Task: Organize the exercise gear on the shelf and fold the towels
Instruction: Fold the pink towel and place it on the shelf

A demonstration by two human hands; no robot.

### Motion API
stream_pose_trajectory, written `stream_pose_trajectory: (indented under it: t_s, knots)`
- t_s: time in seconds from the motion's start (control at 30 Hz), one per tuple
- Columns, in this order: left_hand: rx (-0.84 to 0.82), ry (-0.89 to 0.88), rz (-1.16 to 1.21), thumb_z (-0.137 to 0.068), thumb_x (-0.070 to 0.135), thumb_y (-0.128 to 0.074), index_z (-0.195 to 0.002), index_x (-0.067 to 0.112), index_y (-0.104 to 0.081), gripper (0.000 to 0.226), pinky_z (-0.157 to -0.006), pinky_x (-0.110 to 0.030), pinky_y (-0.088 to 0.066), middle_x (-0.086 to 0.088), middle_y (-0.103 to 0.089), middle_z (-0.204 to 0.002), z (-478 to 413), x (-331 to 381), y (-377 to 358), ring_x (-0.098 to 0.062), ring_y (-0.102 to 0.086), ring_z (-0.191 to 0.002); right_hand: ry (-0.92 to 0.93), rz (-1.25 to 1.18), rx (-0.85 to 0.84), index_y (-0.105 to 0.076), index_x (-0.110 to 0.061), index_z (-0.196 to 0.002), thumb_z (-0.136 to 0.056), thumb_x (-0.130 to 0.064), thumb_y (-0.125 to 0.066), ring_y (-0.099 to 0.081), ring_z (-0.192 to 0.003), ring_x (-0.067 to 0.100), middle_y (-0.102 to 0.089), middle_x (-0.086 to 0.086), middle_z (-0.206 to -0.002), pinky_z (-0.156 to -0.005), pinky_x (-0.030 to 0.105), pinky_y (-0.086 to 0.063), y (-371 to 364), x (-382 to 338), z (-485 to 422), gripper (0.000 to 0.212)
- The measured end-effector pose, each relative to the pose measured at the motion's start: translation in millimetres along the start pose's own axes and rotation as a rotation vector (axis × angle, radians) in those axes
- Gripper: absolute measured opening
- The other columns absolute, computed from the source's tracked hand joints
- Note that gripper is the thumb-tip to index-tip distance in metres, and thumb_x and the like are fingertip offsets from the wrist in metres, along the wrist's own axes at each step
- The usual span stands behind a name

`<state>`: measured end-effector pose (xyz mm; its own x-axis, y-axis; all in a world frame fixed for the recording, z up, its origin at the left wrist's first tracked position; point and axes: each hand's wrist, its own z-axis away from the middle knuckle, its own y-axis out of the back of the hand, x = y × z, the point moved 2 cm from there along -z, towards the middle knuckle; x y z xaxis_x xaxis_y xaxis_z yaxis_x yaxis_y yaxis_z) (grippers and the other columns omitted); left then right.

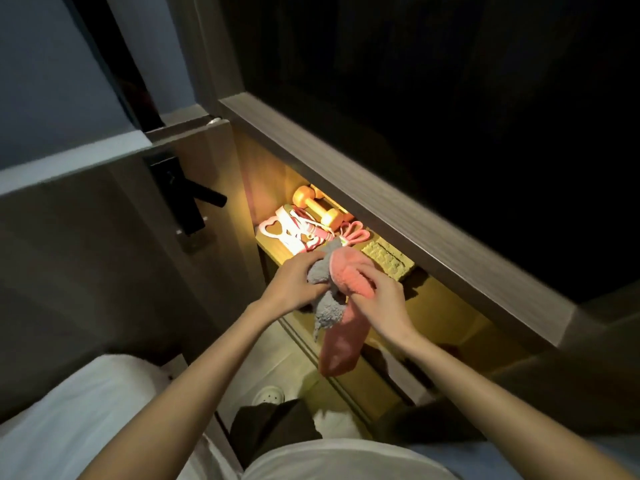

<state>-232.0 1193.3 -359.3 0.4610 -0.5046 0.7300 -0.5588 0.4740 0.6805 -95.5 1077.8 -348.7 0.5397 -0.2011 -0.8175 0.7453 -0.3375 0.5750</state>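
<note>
My left hand (299, 284) grips a grey towel (327, 308) in front of a lit wooden shelf (273, 242). My right hand (375, 294) pinches a pink towel (343, 344) that hangs down below both hands; the two towels are bunched together. On the shelf behind them lie an orange dumbbell (317, 206), a pink-and-white jump rope with heart-shaped pieces (294, 228), a pink looped band (353, 233) and a yellow textured block (388, 258).
A thick wooden ledge (381, 209) overhangs the shelf from upper left to right. A door with a black handle (194, 199) stands to the left. A white bed edge (69, 410) is at lower left, and a round white object (268, 394) lies on the floor.
</note>
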Motion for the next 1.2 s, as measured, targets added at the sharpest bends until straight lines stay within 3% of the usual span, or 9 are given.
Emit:
stream_pose_trajectory:
  t_s: [0.1,0.3,0.47,0.63,0.73,0.8,0.9,1.07,1.2]
  knots:
    - [-0.102,-0.074,-0.012,-0.081,0.03,-0.071,-0.124,0.018,-0.058,0.047,-0.094,-0.035,-0.042,-0.002,-0.06,-0.123,-25.8,-22.2,5.7,-0.016,-0.052,-0.11,-0.051,0.029,0.031,-0.06,-0.011,-0.128,-0.082,0.005,-0.065,-0.056,-0.103,0.005,-0.062,-0.001,-0.117,-0.075,-0.006,-0.038,-13.6,0.4,-20.6,0.048]
    - [-0.234,-0.186,-0.029,-0.082,0.032,-0.07,-0.128,0.018,-0.055,0.05,-0.094,-0.036,-0.042,-0.003,-0.059,-0.124,-67.0,-64.5,19.0,-0.018,-0.052,-0.11,-0.15,0.063,0.255,-0.063,-0.012,-0.124,-0.076,0.005,-0.067,-0.053,-0.108,0.004,-0.063,-0.005,-0.117,-0.078,-0.009,-0.029,-45.5,-8.5,-38.8,0.051]
    - [-0.279,-0.265,0.017,-0.083,0.027,-0.072,-0.127,0.016,-0.055,0.049,-0.085,-0.029,-0.044,-0.005,-0.061,-0.117,-88.7,-80.4,14.5,-0.019,-0.054,-0.106,-0.218,0.075,0.462,-0.065,-0.016,-0.121,-0.076,0.003,-0.068,-0.056,-0.102,0.001,-0.064,-0.01,-0.109,-0.079,-0.004,-0.037,-56.1,-5.6,-32.9,0.048]
    - [-0.251,-0.338,0.074,-0.083,0.027,-0.071,-0.127,0.014,-0.056,0.048,-0.084,-0.024,-0.041,-0.003,-0.061,-0.119,-108.5,-101.2,-8.8,-0.013,-0.053,-0.105,-0.254,0.085,0.626,-0.066,-0.022,-0.115,-0.076,0.001,-0.069,-0.061,-0.092,-0.004,-0.066,-0.014,-0.101,-0.079,0.014,-0.053,-63.0,16.8,-21.7,0.045]
    - [-0.242,-0.398,0.1,-0.083,0.028,-0.072,-0.128,0.012,-0.055,0.05,-0.09,-0.028,-0.044,-0.003,-0.059,-0.12,-115.5,-115.3,-31.6,-0.017,-0.053,-0.109,-0.237,0.078,0.727,-0.066,-0.023,-0.116,-0.076,0.003,-0.068,-0.06,-0.09,-0.011,-0.064,-0.019,-0.097,-0.074,0.009,-0.051,-72.6,34.6,-15.6,0.047]
    - [-0.228,-0.441,0.137,-0.083,0.027,-0.072,-0.126,0.013,-0.056,0.049,-0.085,-0.023,-0.04,0.001,-0.059,-0.116,-116.1,-125.7,-44.9,-0.013,-0.053,-0.105,-0.21,0.089,0.795,-0.066,-0.02,-0.118,-0.073,0.004,-0.068,-0.059,-0.089,-0.012,-0.063,-0.019,-0.097,-0.073,0.002,-0.045,-81.8,43.9,-9.4,0.051]
    - [-0.207,-0.512,0.183,-0.081,0.026,-0.073,-0.126,0.015,-0.057,0.049,-0.08,-0.021,-0.039,0.004,-0.061,-0.113,-107.0,-143.8,-55.2,-0.009,-0.054,-0.1,-0.172,0.162,0.893,-0.066,-0.017,-0.121,-0.072,0.004,-0.068,-0.059,-0.099,-0.002,-0.063,-0.015,-0.106,-0.08,0.002,-0.043,-99.1,50.3,3.3,0.053]
    - [-0.202,-0.572,0.259,-0.082,0.023,-0.072,-0.126,0.018,-0.056,0.047,-0.08,-0.024,-0.043,0.006,-0.06,-0.113,-76.0,-166.5,-41.2,-0.009,-0.055,-0.1,-0.098,0.373,1.007,-0.064,-0.013,-0.123,-0.071,0.004,-0.067,-0.057,-0.106,0.014,-0.062,-0.005,-0.112,-0.09,0.025,-0.047,-129.4,43.7,28.4,0.056]
    - [-0.174,-0.583,0.311,-0.083,0.02,-0.071,-0.124,0.02,-0.058,0.043,-0.055,-0.007,-0.046,0.006,-0.06,-0.107,-61.3,-174.9,-20.7,0.002,-0.056,-0.082,-0.083,0.591,1.007,-0.063,-0.018,-0.125,-0.074,0.006,-0.065,-0.047,-0.109,0.019,-0.06,0.002,-0.124,-0.089,0.026,-0.039,-139.4,37.8,41.8,0.056]
